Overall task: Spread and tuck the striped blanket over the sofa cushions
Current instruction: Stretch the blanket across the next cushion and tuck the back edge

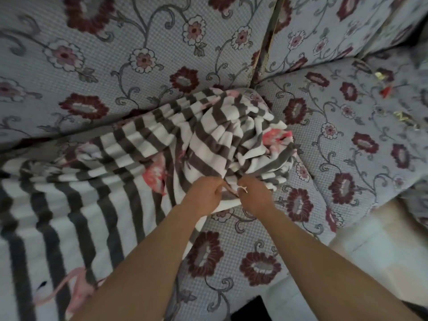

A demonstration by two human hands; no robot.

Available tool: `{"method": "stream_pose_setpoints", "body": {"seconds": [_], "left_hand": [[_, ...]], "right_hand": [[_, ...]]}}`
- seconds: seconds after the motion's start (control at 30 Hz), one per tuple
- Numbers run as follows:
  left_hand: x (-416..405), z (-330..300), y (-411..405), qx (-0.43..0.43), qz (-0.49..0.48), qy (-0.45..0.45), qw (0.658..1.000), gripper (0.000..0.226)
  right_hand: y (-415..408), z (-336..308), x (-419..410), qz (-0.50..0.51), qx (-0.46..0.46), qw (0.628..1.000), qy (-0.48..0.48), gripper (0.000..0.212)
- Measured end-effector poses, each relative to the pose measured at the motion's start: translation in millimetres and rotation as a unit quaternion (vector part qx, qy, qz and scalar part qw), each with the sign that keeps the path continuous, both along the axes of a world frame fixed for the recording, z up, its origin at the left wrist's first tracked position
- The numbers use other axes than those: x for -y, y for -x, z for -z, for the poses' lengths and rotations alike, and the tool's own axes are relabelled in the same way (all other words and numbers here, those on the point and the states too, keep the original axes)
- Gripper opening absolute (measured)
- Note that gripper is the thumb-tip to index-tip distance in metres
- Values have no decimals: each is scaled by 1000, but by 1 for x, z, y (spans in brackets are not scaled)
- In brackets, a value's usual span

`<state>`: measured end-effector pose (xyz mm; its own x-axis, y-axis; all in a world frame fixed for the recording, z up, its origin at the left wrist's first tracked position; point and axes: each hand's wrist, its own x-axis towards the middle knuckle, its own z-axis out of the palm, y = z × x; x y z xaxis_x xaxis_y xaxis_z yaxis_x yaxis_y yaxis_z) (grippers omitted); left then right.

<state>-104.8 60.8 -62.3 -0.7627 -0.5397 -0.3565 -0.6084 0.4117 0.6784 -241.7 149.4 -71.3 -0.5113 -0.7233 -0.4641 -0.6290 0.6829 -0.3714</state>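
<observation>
A grey-and-white striped blanket (129,144) with pink flamingo prints lies over the left part of the sofa seat. Its right end is bunched in a heap against the back cushion. My left hand (203,193) and my right hand (253,195) sit close together at the heap's near edge, each gripping a fold of the blanket. The floral seat cushion (312,158) to the right of the heap is bare.
Floral back cushions (115,54) rise behind the seat, with a gap between two of them at the upper middle. Small gold and red bits (385,91) lie on the seat at the right. A pale floor (382,251) shows beyond the seat's right edge.
</observation>
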Motion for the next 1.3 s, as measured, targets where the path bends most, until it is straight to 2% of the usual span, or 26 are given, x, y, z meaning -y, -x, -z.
{"method": "stream_pose_setpoints", "body": {"seconds": [0.07, 0.13, 0.23, 0.3, 0.4, 0.47, 0.53, 0.6, 0.67, 0.7, 0.8, 0.9, 0.93, 1.0, 1.13, 1.2, 1.3], "left_hand": [[-4, 7, 36, -10, 44, -32, 998, 38], [-10, 17, 75, -2, 79, -50, 996, 52], [-5, 37, 117, 35, 95, 44, 994, 73], [-2, 56, 146, 104, 85, 108, 985, 80], [-4, 72, 173, 216, 46, 155, 963, 64], [-8, 73, 186, 244, 16, 161, 956, 45], [-5, 74, 199, 249, -8, 158, 955, 36], [3, 72, 200, 215, -39, 120, 968, 37], [11, 62, 198, 120, -132, 32, 983, 43], [16, 53, 197, 77, -189, -15, 979, 47], [32, 14, 202, -12, -341, -95, 935, 50], [50, -24, 211, -75, -470, -149, 867, 48], [56, -36, 213, -92, -496, -176, 845, 46], [67, -55, 217, -140, -519, -237, 809, 44], [71, -80, 223, -206, -526, -305, 767, 41], [67, -87, 222, -223, -532, -329, 747, 38], [66, -89, 212, -222, -535, -320, 750, 41]], "right_hand": [[34, 13, -2, 87, -16, 996, 19, 26], [70, 28, -4, 126, -40, 991, -3, 29], [103, 42, -1, 175, -42, 984, -14, 49], [132, 53, 0, 206, -30, 978, -25, 70], [163, 67, 1, 258, 55, 964, -45, 100], [179, 73, 5, 295, 118, 947, -56, 107], [194, 76, 10, 307, 136, 940, -56, 107], [205, 78, 16, 337, 193, 920, 46, 101], [210, 69, 22, 374, 290, 871, 132, 94], [212, 63, 26, 379, 328, 850, 164, 93], [219, 39, 38, 341, 398, 827, 205, 86], [225, 16, 49, 306, 473, 795, 225, 49], [227, 8, 52, 291, 498, 788, 216, 54], [229, -5, 57, 273, 563, 761, 170, 78], [230, -35, 64, 255, 681, 681, 87, 63], [228, -47, 69, 228, 683, 684, 116, 51], [230, -59, 72, 225, 617, 732, 182, 37]]}}
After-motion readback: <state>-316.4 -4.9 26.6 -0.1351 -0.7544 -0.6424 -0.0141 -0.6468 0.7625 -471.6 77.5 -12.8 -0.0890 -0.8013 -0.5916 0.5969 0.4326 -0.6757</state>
